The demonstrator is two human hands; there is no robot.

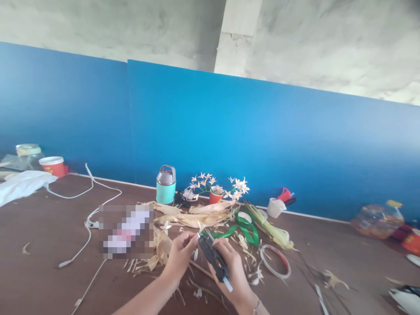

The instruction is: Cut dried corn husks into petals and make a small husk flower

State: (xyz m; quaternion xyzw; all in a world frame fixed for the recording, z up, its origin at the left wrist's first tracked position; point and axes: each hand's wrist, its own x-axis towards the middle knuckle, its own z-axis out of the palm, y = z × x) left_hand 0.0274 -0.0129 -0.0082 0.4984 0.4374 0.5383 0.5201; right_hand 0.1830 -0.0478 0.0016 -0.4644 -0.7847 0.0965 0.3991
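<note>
My right hand (232,267) is wrapped around a black glue gun (211,253). A pale glue stick (227,284) juts from the gun's rear, and its tip points toward my left hand (180,251). That hand is closed in a pinch beside the tip; whatever sits between its fingers is too small to make out. A thin metallic piece shows by my right fingers, its kind unclear. Dried corn husks (197,218) lie just beyond both hands, with green ribbon (251,234) to their right. Husk scraps are scattered underneath.
Behind the husks stand a teal flask (166,186) and a red cup (215,195) with pale flowers. A tape roll (275,261) and bundled stalks (272,227) lie to the right. White cables (88,223) cross the left side. A blue partition (229,131) borders the table.
</note>
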